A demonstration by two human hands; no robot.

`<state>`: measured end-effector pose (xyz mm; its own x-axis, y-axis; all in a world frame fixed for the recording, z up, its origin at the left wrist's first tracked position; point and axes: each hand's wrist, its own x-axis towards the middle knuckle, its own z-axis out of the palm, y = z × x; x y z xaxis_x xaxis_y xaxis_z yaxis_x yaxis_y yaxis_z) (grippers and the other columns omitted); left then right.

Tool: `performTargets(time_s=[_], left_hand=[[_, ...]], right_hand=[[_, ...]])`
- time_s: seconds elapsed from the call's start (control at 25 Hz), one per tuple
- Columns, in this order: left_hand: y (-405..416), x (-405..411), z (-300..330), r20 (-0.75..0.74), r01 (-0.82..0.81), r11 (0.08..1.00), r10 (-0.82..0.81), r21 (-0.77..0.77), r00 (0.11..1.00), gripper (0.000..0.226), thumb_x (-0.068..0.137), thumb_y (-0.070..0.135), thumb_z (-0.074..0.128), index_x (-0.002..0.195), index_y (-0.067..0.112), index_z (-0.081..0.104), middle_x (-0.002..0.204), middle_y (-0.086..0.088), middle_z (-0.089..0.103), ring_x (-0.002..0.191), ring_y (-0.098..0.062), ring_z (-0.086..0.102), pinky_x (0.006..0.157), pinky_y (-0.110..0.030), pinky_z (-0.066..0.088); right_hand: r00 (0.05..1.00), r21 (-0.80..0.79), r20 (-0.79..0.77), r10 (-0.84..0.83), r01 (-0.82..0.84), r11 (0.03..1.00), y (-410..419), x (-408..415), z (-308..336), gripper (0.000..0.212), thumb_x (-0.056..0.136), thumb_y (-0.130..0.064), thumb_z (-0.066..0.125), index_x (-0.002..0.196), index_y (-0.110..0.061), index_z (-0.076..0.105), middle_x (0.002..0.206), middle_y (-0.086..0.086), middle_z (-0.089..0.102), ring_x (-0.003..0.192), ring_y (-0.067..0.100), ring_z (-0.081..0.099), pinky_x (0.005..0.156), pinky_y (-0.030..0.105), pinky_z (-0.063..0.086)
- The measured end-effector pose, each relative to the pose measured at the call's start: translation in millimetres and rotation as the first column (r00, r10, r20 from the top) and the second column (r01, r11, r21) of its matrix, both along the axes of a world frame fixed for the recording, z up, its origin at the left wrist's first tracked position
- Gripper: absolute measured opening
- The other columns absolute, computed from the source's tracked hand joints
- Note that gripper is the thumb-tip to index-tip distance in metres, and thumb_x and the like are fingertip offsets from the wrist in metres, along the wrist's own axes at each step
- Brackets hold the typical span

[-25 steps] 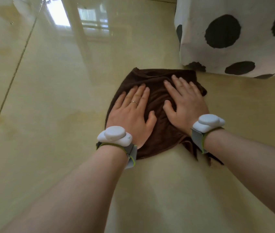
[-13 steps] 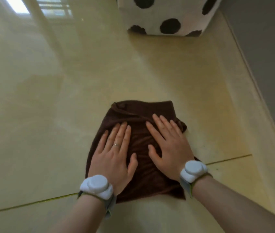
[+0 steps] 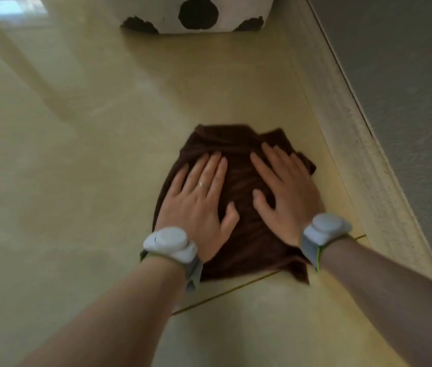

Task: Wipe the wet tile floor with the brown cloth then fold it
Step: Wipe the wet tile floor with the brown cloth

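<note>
As our forearms reach in from the bottom of the frame, each wrist carrying a white band (image 3: 169, 243), we press both hands flat on the brown cloth (image 3: 238, 181) at centre frame. The left hand (image 3: 199, 205) lies palm down with fingers spread and a ring showing; the right hand (image 3: 287, 193) does the same just beside it, thumbs nearly meeting. Neither grips anything: both are open and bearing down.

The cloth sits bunched on the glossy tile floor (image 3: 64, 168), its near edge crossing a grout line (image 3: 225, 294) in the lower middle of the frame, one corner trailing toward lower right. We judge the wiping to be under way, with the folding not yet begun.

The risks lie in the cloth and the edges. Flat palms hold it only by friction, so a hard push on wet tile could let our hands slide off or the fabric ruck into a lump and streak the water instead of lifting it. To the right, the skirting board (image 3: 368, 160) and grey wall (image 3: 408, 75) run close by, and a wide sweep could jam the right-hand knuckles there. At the top of the frame stands a white object with black spots (image 3: 196, 14), well apart but straight ahead of a forward stroke.
</note>
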<state>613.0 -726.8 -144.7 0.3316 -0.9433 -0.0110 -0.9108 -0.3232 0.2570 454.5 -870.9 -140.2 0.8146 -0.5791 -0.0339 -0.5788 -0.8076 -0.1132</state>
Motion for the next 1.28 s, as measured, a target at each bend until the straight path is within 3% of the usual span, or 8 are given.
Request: performTargets(time_s=[0.16,0.36,0.52,0.76,0.92,1.16,1.28], left_hand=[[-63.4,19.6,-2.4,0.003,-0.023,0.999,0.023,-0.046,1.0,0.074,0.095,0.05,0.034,0.16,0.015,0.025,0.167,-0.001,0.025,0.154,-0.018,0.02,0.126,-0.039,0.013],[-60.3,18.1,-0.8,0.018,-0.014,0.999,0.015,-0.036,1.0,0.072,0.099,0.049,0.03,0.161,0.014,0.021,0.168,-0.002,0.022,0.156,-0.018,0.016,0.127,-0.039,0.009],[-13.3,-15.9,6.8,0.011,0.041,0.999,-0.042,0.02,0.999,0.074,0.099,0.05,0.029,0.162,0.013,0.015,0.17,-0.003,0.016,0.156,-0.019,0.013,0.127,-0.04,0.008],[81.6,-116.3,10.5,-0.065,0.19,0.981,-0.187,0.05,0.98,0.078,0.095,0.047,0.041,0.16,0.008,0.024,0.168,-0.008,0.021,0.154,-0.023,0.024,0.125,-0.043,0.016],[110.7,-148.8,9.0,-0.099,0.273,0.958,-0.265,0.088,0.959,0.081,0.094,0.051,0.047,0.16,0.011,0.024,0.169,-0.003,0.019,0.155,-0.018,0.021,0.122,-0.042,0.018],[96.7,-130.7,3.9,-0.134,0.262,0.964,-0.255,0.037,0.958,0.082,0.09,0.052,0.05,0.16,0.016,0.028,0.168,0.002,0.021,0.154,-0.013,0.02,0.122,-0.038,0.016],[62.9,-85.1,3.3,-0.136,0.174,0.985,-0.172,0.003,0.976,0.078,0.094,0.051,0.044,0.161,0.018,0.024,0.168,0.003,0.021,0.155,-0.013,0.019,0.124,-0.037,0.013]], right_hand=[[0.998,-0.014,0.002,-0.06,0.06,0.998,-59.5,24.5,-1.6,0.066,0.102,-0.045,0.035,0.163,-0.022,0.028,0.17,0.008,0.024,0.157,0.028,0.02,0.129,0.038,0.005],[0.998,-0.021,0.017,-0.054,0.054,0.998,-60.4,26.6,-2.8,0.065,0.102,-0.043,0.036,0.162,-0.02,0.029,0.17,0.01,0.026,0.156,0.029,0.022,0.13,0.041,0.007],[0.999,-0.012,-0.024,-0.048,0.048,0.999,-9.3,-13.4,5.2,0.066,0.102,-0.043,0.036,0.163,-0.02,0.027,0.17,0.01,0.023,0.157,0.029,0.02,0.129,0.045,0.011],[0.987,0.047,-0.098,-0.124,0.129,0.991,106.1,-134.9,15.6,0.069,0.1,-0.042,0.041,0.163,-0.021,0.027,0.172,0.006,0.016,0.159,0.023,0.014,0.129,0.044,0.013],[0.979,0.064,-0.119,-0.166,0.175,0.983,151.0,-183.7,10.1,0.069,0.099,-0.044,0.041,0.163,-0.022,0.026,0.173,0.003,0.015,0.159,0.023,0.016,0.126,0.047,0.018],[0.981,0.048,-0.136,-0.135,0.143,0.989,122.7,-161.3,7.0,0.07,0.097,-0.045,0.04,0.161,-0.019,0.03,0.172,0.005,0.019,0.159,0.023,0.018,0.128,0.042,0.013],[0.985,0.033,-0.126,-0.119,0.124,0.992,81.4,-106.8,9.3,0.068,0.099,-0.046,0.036,0.162,-0.021,0.026,0.169,0.007,0.025,0.157,0.026,0.022,0.129,0.04,0.01]])
